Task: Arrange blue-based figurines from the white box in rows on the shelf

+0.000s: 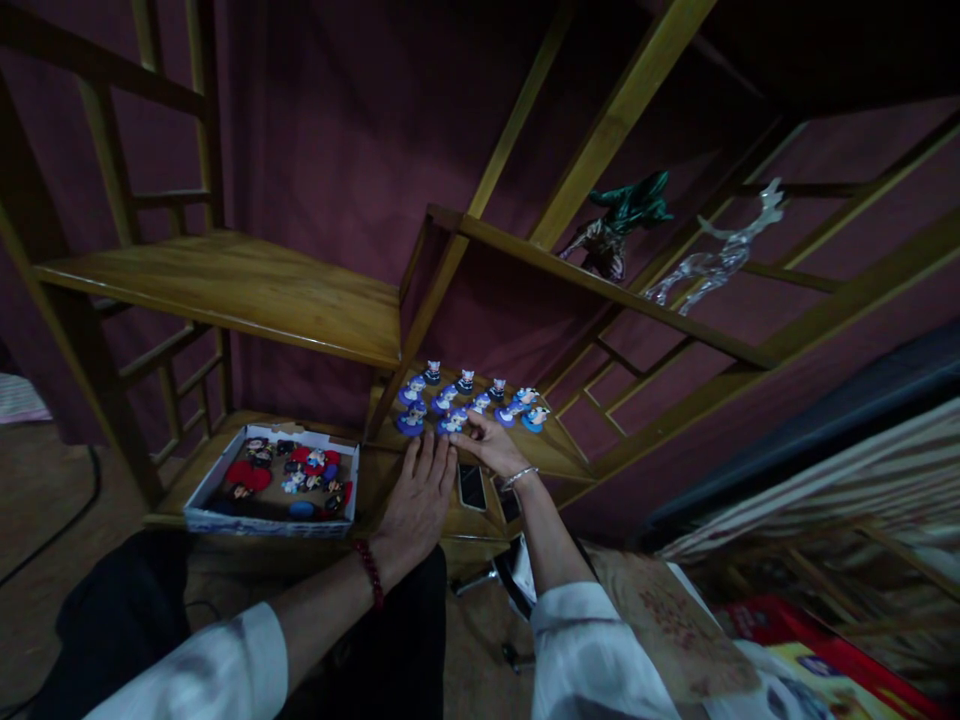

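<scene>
My left hand (420,495), a dark red beaded bracelet at its wrist, lies with fingers stretched out at the shelf's front edge. Just beyond its fingertips stands a small purple-and-white figurine (453,421) on a round base. My right hand (495,447), with a silver bracelet, reaches in from the right, its thumb and forefinger closed at this figurine's right side. Around it several more figurines stand in rows: a purple one (412,418) to the left, a dark one with a pale head (433,373) behind, and a blue-based one (535,418) to the right.
A shallow cardboard box (196,503) of loose figurines sits at left on the lower shelf. A phone (472,487) lies by my right wrist. Overhead, the wooden upper shelf (255,290) juts out; a green figure (626,215) and clear deer (712,262) stand upper right.
</scene>
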{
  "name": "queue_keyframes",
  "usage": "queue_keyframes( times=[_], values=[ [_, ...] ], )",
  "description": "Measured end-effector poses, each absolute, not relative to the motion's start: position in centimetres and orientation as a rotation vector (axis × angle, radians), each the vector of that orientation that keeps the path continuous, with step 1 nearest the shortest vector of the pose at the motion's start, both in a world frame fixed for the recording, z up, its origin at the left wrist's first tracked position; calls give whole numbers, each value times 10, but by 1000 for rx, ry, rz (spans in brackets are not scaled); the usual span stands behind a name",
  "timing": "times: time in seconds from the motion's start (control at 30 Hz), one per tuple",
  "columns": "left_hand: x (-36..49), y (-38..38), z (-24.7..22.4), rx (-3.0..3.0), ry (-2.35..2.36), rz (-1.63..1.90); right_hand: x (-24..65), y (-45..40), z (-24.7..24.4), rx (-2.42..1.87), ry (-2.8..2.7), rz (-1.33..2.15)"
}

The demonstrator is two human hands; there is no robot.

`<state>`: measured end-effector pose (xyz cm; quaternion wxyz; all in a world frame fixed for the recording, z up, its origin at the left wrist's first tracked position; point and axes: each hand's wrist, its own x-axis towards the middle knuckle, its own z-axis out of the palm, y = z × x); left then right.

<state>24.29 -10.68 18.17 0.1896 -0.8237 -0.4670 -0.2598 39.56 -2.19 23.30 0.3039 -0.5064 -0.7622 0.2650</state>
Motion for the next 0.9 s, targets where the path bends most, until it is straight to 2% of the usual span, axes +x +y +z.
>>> queue_keyframes(
  times=[0.9],
  values=[
    [243, -106, 185, -2366, -1317, -728, 398, -18, 228, -1304, -1967, 753]
  ],
)
